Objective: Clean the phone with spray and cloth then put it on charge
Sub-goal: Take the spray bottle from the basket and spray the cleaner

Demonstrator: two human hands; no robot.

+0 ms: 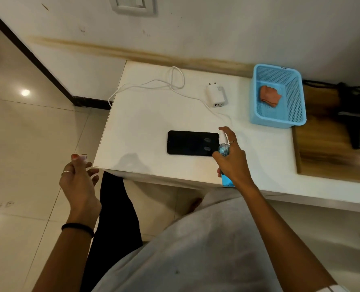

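Observation:
A black phone lies flat, screen up, on the white table, with two wet patches near its right end. My right hand grips a blue spray bottle, index finger on the white nozzle, which points at the phone's right end. My left hand hovers off the table's left front corner and pinches a small clear cap between thumb and fingers. An orange cloth lies folded in the blue basket. A white charger with its cable lies behind the phone.
A wall socket sits high on the wall above the table. A wooden surface adjoins the table on the right, with a black stand behind it. Tiled floor lies to the left.

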